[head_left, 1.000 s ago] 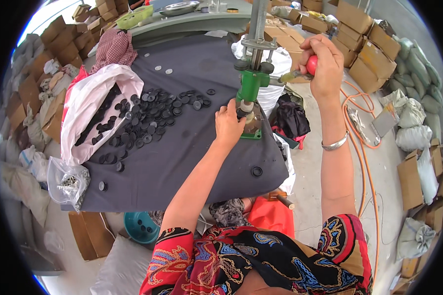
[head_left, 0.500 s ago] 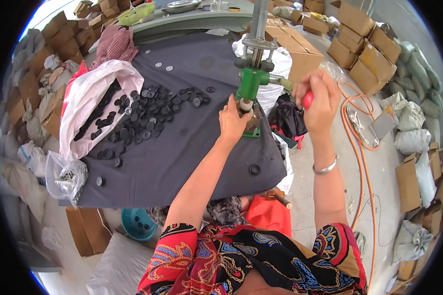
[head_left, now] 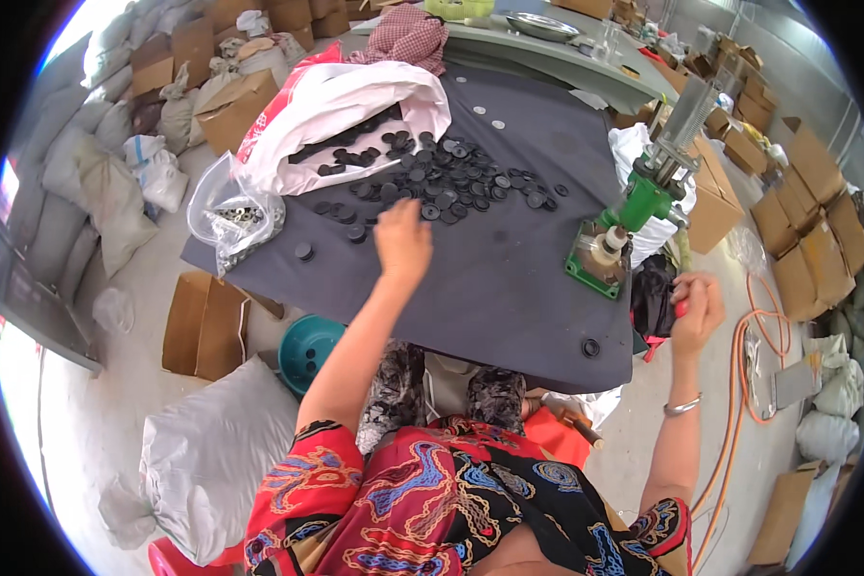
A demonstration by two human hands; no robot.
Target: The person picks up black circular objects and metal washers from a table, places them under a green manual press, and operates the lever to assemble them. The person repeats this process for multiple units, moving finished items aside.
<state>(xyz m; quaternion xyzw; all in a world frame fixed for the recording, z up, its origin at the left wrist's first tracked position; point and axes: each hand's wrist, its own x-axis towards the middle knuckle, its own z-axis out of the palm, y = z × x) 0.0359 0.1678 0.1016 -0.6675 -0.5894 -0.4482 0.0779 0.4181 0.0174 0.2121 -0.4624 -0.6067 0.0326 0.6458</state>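
Observation:
My left hand (head_left: 403, 242) is at the near edge of a pile of black round caps (head_left: 442, 182) on the dark cloth. Its fingers are bent downward and drawn together, and the fingertips hide whatever may be between them. On the right, my right hand (head_left: 698, 309) is closed around the red knob (head_left: 682, 308) at the end of the lever of a green hand press (head_left: 643, 204). A pale round piece (head_left: 607, 247) sits at the press's working spot, above its green base (head_left: 595, 280).
A white sack (head_left: 350, 101) spills caps onto the cloth-covered table (head_left: 509, 288). Beside it lies a clear bag of small metal parts (head_left: 238, 221). One black ring (head_left: 590, 348) lies near the front right corner. Below are a teal basin (head_left: 307, 346) and an orange hose (head_left: 739, 384).
My left hand has left the press and moved left to the caps. My right hand, still on the red knob, has come down and nearer. The whole view has swung left.

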